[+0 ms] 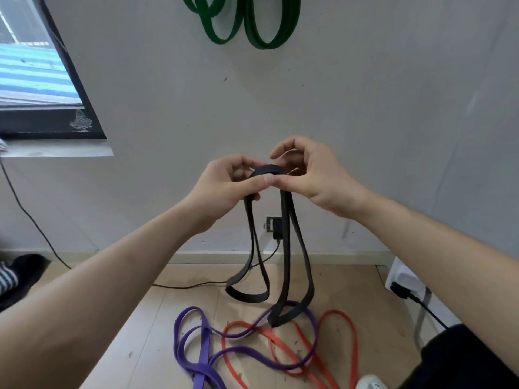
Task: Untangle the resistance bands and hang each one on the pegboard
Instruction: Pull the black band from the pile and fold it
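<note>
A black resistance band [286, 248] hangs in front of the wall in two long loops that reach down to the floor. My left hand [224, 186] grips its top on the left, fingers curled round the strap. Beside it, my right hand [311, 175] pinches the same top fold from the right, thumb against the band. On the floor below lie a purple band [196, 346] and a red band [337, 341], crossed over each other. A green band [247, 21] hangs on the wall at the top of the view.
A wall socket with a black plug [274, 227] sits low on the wall behind the black band, its cable trailing over the wooden floor. A white power strip [401, 279] lies at right. A window [36, 74] is at upper left.
</note>
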Available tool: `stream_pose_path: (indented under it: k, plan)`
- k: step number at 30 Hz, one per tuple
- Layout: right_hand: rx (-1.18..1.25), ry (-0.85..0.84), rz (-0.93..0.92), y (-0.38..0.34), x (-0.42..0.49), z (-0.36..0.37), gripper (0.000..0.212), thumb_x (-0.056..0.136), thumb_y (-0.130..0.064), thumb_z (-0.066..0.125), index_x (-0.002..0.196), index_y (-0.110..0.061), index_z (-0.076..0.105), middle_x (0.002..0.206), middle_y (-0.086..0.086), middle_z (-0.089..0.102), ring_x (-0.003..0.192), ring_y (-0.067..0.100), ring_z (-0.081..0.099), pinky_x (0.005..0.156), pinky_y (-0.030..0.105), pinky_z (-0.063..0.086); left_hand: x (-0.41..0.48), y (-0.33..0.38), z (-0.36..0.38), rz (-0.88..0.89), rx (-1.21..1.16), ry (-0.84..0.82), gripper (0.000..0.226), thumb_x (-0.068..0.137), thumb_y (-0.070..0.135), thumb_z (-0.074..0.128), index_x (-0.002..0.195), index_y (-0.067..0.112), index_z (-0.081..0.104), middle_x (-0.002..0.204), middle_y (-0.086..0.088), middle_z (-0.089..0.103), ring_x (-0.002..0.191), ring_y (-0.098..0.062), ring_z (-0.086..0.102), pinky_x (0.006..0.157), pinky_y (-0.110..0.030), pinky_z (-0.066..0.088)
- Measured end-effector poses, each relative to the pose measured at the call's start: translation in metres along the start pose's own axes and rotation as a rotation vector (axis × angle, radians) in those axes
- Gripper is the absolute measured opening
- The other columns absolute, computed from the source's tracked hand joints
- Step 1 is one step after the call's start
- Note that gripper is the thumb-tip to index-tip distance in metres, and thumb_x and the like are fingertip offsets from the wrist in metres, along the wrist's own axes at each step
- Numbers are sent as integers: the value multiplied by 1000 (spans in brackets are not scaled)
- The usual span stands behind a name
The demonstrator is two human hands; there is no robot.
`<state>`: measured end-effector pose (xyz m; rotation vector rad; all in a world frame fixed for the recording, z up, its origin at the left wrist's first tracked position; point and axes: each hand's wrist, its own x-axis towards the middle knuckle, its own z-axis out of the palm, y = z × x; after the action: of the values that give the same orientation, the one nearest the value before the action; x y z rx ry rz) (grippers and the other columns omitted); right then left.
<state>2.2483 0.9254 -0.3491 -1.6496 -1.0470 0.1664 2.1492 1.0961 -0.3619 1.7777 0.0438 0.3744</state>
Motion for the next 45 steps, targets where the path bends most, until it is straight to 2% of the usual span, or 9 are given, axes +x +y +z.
stream_pose_path:
  k: [8, 16, 20, 23, 30, 33, 38, 42, 45]
  plan:
    - [-188, -286, 153, 18, -7, -7, 24, 83, -11, 77, 104, -10, 65, 97, 6, 75, 89, 18, 71, 79, 25, 55, 1, 6, 5, 47, -27, 108, 16, 88, 12, 76, 102, 4, 71, 84, -4, 73, 73, -13, 69, 75, -25, 57]
    - [-53, -128, 127, 12, -2, -12, 29, 90, -5, 69, 118, -3, 62, 105, 28, 67, 95, 36, 68, 83, 44, 60, -7, 6, -3, -7, -21, 83, 17, 89, 15, 74, 103, 8, 68, 91, -13, 72, 80, -20, 71, 88, -39, 60]
    - [-15, -97, 11, 2, 2, -12, 46, 91, -5, 68, 134, -16, 54, 91, 26, 60, 84, 27, 62, 77, 40, 61, -10, 2, -8, -13, 6, 73, 16, 88, 16, 75, 102, 10, 70, 98, -14, 76, 87, -23, 75, 90, -43, 60]
    - [-63, -95, -76, -4, 2, -9, 58, 91, -3, 66, 140, -29, 48, 98, 30, 61, 84, 39, 63, 76, 42, 62, -10, 1, -8, -18, -13, 62, 17, 89, 13, 74, 104, 8, 70, 97, -11, 78, 88, -23, 76, 87, -39, 61]
    - [-146, -137, -125, -2, 1, -4, 52, 90, -2, 67, 137, -20, 56, 112, 14, 68, 85, 40, 64, 72, 43, 62, -11, 1, -4, -13, -97, 104, 50, 71, 30, 80, 110, 0, 70, 98, -14, 77, 94, -29, 76, 96, -49, 57]
    - [-158, -154, -133, -1, -2, -3, 53, 88, -3, 70, 135, -23, 57, 107, 14, 69, 87, 35, 67, 73, 41, 63, -11, -1, -3, -14, -117, 81, 46, 69, 30, 80, 107, 5, 73, 102, -16, 77, 98, -29, 75, 92, -45, 59]
    - [-56, -116, -142, -4, -3, -5, 31, 86, -4, 73, 117, -5, 66, 93, 27, 68, 79, 26, 70, 73, 36, 62, -11, -3, 3, -15, -128, 23, 30, 73, 28, 78, 98, 13, 74, 90, -2, 78, 91, -17, 75, 81, -32, 59]
    - [31, -93, -138, -6, -4, -10, 29, 87, 4, 69, 115, -3, 65, 96, 33, 66, 85, 40, 70, 76, 40, 62, -13, -9, 7, -30, -128, -81, 44, 79, 24, 81, 119, 16, 67, 108, -5, 77, 104, -20, 74, 88, -30, 59]
    - [118, -61, -141, -10, -4, -12, 28, 88, 6, 66, 115, -3, 63, 92, 27, 65, 80, 29, 71, 75, 34, 60, -17, -22, 13, -103, 21, -194, 58, 81, 25, 82, 134, 17, 58, 120, -3, 74, 111, -12, 70, 94, -25, 55]
